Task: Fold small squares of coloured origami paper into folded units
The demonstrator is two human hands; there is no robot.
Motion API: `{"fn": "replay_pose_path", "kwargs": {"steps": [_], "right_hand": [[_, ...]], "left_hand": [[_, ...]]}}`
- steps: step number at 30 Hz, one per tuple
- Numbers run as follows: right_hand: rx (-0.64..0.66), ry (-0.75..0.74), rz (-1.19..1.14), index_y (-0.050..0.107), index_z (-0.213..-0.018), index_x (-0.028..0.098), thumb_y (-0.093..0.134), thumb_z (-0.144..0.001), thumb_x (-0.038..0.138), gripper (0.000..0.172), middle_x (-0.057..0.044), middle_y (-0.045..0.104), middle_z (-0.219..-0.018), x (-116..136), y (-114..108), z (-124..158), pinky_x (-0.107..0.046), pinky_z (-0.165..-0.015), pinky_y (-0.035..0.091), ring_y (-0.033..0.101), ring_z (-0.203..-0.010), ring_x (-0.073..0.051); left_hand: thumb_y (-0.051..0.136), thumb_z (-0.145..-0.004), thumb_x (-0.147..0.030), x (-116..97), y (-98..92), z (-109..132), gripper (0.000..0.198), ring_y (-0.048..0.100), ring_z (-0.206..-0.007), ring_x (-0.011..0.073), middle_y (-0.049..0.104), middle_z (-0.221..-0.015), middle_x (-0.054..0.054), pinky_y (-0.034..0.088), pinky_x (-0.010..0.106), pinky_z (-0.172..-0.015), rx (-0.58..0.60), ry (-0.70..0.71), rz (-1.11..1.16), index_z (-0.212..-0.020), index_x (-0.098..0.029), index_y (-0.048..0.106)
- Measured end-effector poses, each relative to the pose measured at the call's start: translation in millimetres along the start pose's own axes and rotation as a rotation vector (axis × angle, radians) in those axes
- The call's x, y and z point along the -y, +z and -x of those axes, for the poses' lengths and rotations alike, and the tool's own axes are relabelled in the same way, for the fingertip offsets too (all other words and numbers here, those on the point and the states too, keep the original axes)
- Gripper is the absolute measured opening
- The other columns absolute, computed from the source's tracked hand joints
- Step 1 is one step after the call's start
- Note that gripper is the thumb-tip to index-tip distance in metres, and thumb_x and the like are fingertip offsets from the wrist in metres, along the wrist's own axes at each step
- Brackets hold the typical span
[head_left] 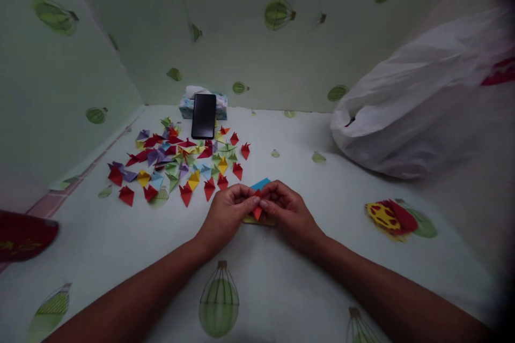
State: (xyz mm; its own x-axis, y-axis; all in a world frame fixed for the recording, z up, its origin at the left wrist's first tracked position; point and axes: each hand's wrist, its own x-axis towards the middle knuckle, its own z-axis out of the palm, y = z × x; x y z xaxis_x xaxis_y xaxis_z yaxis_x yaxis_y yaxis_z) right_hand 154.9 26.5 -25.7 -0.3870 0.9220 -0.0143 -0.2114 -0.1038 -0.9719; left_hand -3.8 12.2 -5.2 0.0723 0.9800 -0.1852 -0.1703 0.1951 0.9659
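Between the fingertips of both hands is a small folded piece of red origami paper point(258, 212), its pointed end toward me. My left hand point(231, 211) pinches it from the left, thumb on top. My right hand point(290, 210) pinches it from the right, its thumb meeting the other. Beneath the hands lies a stack of coloured paper, with a blue sheet point(261, 184) showing at the far side and a yellow edge at the near side. Beyond my left hand spreads a pile of folded paper pieces point(173, 163) in red, purple, yellow, green and blue.
A black phone point(204, 116) leans on a tissue box point(221, 106) at the back. A white plastic bag point(386, 118) bulges at the right. Red and yellow cut-out shapes point(390, 218) lie at right; a dark red object point(26, 236) is at the left edge.
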Motion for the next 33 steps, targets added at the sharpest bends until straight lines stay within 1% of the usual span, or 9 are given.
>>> {"fn": "replay_pose_path", "kwargs": {"steps": [3,8,11,15,18,24,29,33], "right_hand": [[0.001,0.001,0.004,0.061,-0.088,0.021,0.073,-0.083,0.033,0.018,0.001,0.064,-0.073,-1.0,-0.3,0.0,-0.025,-0.06,0.048,0.059,-0.063,-0.012],[-0.027,0.014,0.011,0.061,-0.085,0.021,0.074,-0.082,0.032,0.018,0.002,0.062,-0.07,-2.1,-0.6,-1.1,-0.024,-0.057,0.047,0.057,-0.06,-0.011],[-0.047,0.012,0.024,0.063,-0.085,0.02,0.074,-0.08,0.031,0.017,0.002,0.062,-0.073,-2.1,-0.3,-1.5,-0.023,-0.059,0.046,0.056,-0.063,-0.011],[-0.075,-0.004,0.036,0.065,-0.082,0.02,0.075,-0.079,0.029,0.014,0.002,0.061,-0.073,-1.4,-0.4,-1.1,-0.024,-0.062,0.044,0.055,-0.065,-0.011],[-0.084,-0.016,0.031,0.065,-0.08,0.02,0.074,-0.079,0.028,0.013,0.002,0.062,-0.074,-1.3,-1.6,-0.6,-0.025,-0.064,0.043,0.055,-0.066,-0.012],[-0.023,-0.031,0.046,0.064,-0.081,0.02,0.071,-0.083,0.029,0.012,0.001,0.063,-0.076,-0.3,-6.1,-1.5,-0.026,-0.068,0.042,0.054,-0.071,-0.012],[0.024,-0.072,0.075,0.062,-0.08,0.019,0.068,-0.085,0.029,0.013,0.001,0.06,-0.077,3.1,-6.7,-2.2,-0.026,-0.069,0.039,0.051,-0.072,-0.012],[0.058,-0.096,0.058,0.061,-0.081,0.019,0.068,-0.086,0.028,0.012,0.001,0.058,-0.079,5.3,-6.8,-2.4,-0.026,-0.07,0.039,0.05,-0.074,-0.012]], "left_hand": [[0.074,-0.073,-0.032,0.2,-0.1,1.0,0.02,0.063,-0.064,0.0139,0.068,-0.07,0.001,0.05,0.026,-0.064,0.018,0.006,-0.007,-0.078,-0.015,0.066],[0.069,-0.08,-0.033,2.5,0.0,2.2,0.018,0.063,-0.07,0.0137,0.068,-0.075,0.001,0.048,0.025,-0.067,0.018,0.077,-0.062,-0.08,-0.015,0.066],[0.07,-0.079,-0.03,3.4,-0.5,2.4,0.016,0.061,-0.071,0.0135,0.066,-0.077,0.001,0.047,0.024,-0.066,0.01,0.096,-0.089,-0.083,-0.016,0.065],[0.065,-0.085,-0.034,3.3,-1.0,3.1,0.019,0.058,-0.07,0.0126,0.064,-0.075,0.001,0.045,0.023,-0.065,0.031,0.119,-0.144,-0.081,-0.016,0.065],[0.063,-0.086,-0.037,3.4,-0.3,4.0,0.022,0.057,-0.069,0.0125,0.065,-0.075,0.001,0.045,0.024,-0.066,0.049,0.093,-0.116,-0.083,-0.015,0.066],[0.067,-0.082,-0.04,1.9,1.0,3.5,0.025,0.059,-0.069,0.0133,0.066,-0.075,0.002,0.046,0.024,-0.066,0.038,0.067,-0.067,-0.08,-0.015,0.066],[0.068,-0.082,-0.041,1.3,-1.0,2.5,0.027,0.063,-0.073,0.0157,0.069,-0.078,0.005,0.048,0.028,-0.072,0.073,0.043,-0.044,-0.082,-0.013,0.067],[0.068,-0.082,-0.039,2.0,-1.6,2.3,0.026,0.063,-0.073,0.0143,0.07,-0.078,0.004,0.049,0.026,-0.073,0.092,0.04,-0.012,-0.082,-0.014,0.068]]}}
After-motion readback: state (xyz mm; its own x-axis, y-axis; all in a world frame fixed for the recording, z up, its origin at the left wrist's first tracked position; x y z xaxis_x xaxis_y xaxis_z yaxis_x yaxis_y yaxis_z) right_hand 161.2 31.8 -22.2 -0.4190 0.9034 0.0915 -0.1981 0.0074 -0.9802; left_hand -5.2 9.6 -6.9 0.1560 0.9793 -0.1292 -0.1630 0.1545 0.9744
